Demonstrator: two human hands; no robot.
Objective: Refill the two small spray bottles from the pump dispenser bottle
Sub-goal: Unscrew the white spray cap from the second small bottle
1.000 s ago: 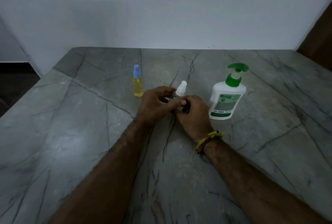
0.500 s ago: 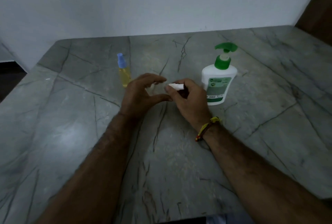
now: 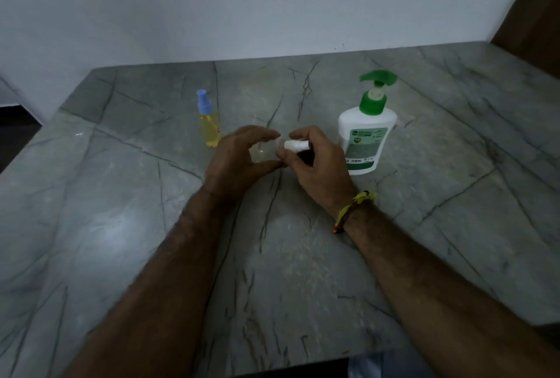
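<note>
A small clear spray bottle (image 3: 266, 148) lies sideways between my hands, above the marble table (image 3: 121, 226). My left hand (image 3: 239, 162) curls around its clear body. My right hand (image 3: 315, 165) pinches its white spray cap (image 3: 295, 144), which points to the right. Left of my hands stands a second small spray bottle (image 3: 208, 123) with yellow liquid and a blue top, upright and untouched. To the right stands the white pump dispenser bottle (image 3: 365, 135) with a green pump head, close beside my right hand.
A white wall rises behind the table's far edge. A brown wooden surface (image 3: 536, 10) shows at the far right. The table's left edge drops off near a dark floor. A yellow thread band circles my right wrist (image 3: 353, 211).
The clear bottle went from upright to lying sideways between my hands. My right hand now grips the white cap. My head view has shifted, so objects sit lower in frame.
</note>
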